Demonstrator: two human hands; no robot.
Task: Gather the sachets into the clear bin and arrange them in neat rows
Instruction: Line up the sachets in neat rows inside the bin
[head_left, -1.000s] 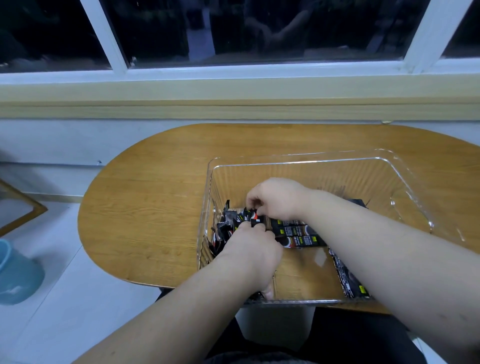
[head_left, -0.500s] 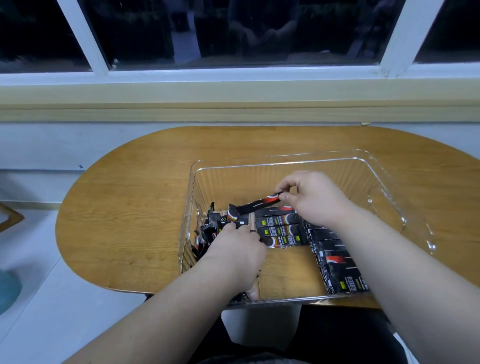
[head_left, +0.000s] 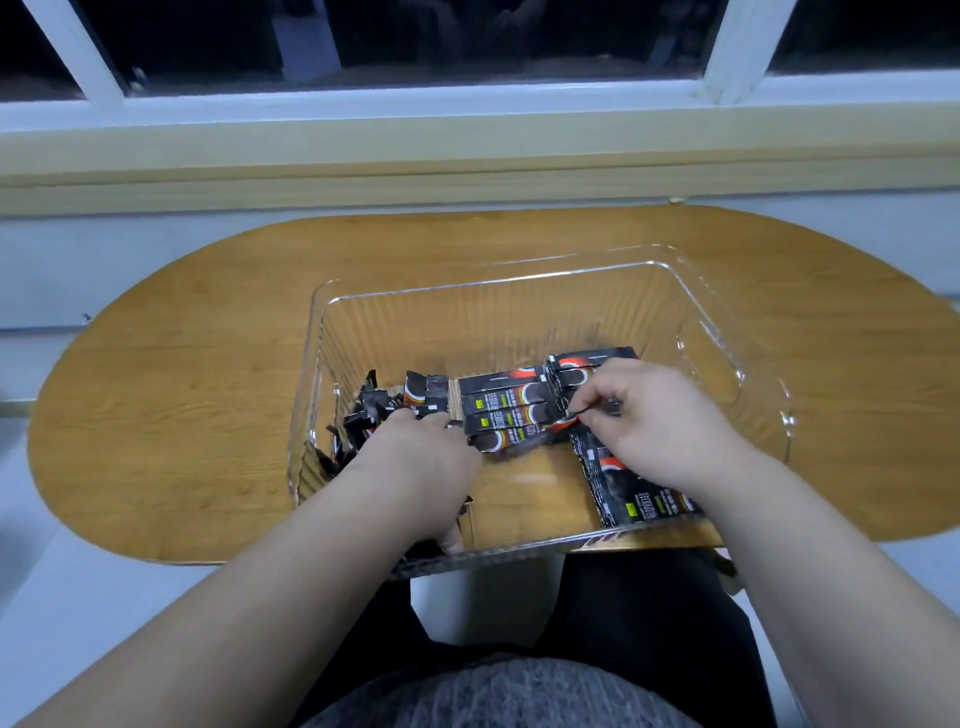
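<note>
1 sachet (head_left: 584, 412) is pinched by the right hand (head_left: 670, 426) for adding to the row (head_left: 504, 415). The left hand (head_left: 415, 467), perhaps steadying the loose sachets (head_left: 374, 415), is buried, so its grip cannot be told.

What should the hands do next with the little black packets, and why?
Probably the right hand should set the black sachet it pinches into the right-hand row in the clear plastic bin, since a loose jumble waits by the left hand.
</note>
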